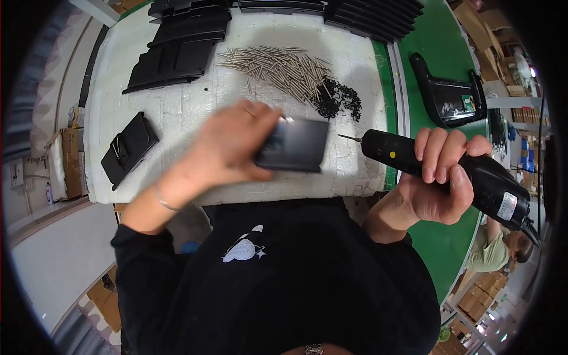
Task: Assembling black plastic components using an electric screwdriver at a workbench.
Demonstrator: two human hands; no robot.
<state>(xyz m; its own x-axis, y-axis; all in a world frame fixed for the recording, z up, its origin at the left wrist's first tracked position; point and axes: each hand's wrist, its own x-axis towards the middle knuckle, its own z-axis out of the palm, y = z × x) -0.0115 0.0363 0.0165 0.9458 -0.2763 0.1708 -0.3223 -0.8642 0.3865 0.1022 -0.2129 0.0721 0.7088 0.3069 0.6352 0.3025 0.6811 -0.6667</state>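
Observation:
My left hand point(234, 145), smeared by motion, grips a flat black plastic part point(299, 145) by its left side, over the front of the white foam pad. A small metal glint shows at the part's upper edge beside my fingers. In my right hand point(444, 177) is a black electric screwdriver point(390, 151), its thin bit pointing left toward the black part, with a gap between them. Beyond the hands lie a heap of silver metal pins point(275, 68) and a pile of small black screws point(338, 99).
Stacked black plastic parts point(177, 59) lie at the far left of the pad point(177, 109), with more black parts point(373, 18) at the far right. A single black piece point(130, 148) rests at left. A black frame point(447, 94) sits on the green table point(438, 248). Another person point(497, 251) is at right.

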